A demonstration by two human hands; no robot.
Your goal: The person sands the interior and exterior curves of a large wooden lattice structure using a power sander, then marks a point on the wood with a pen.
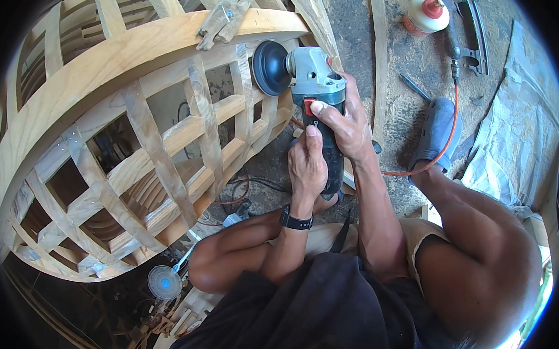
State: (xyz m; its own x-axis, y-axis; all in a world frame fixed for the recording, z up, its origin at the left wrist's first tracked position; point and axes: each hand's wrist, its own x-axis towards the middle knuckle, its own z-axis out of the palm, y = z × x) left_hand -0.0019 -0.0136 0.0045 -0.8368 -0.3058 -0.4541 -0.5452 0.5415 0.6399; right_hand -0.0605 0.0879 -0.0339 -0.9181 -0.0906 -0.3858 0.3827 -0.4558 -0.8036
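Key relation: the wooden lattice frame (159,141) is on my left, just past the tool. Its thick curved rim (113,64) sweeps from near left to far right; the slats cross below it. The power tool (319,82) has its body running near to far, roughly square to me, head at the far end. Its round black pad (270,68) faces left, toward the far-right end of the frame. Pad is right at the slats in view; can't tell if it's touching or just short of them.

Both hands are on the tool, closed around the body, no wider than the casing. Left hand (308,163) has the near part of the body, thumb up along it, and is the one nearer the frame. Right hand (350,124) is farther up, wrapped from the right side, thumb by the red switch (309,106). Can't tell if that's pressed; most right fingertips are hidden behind the body.
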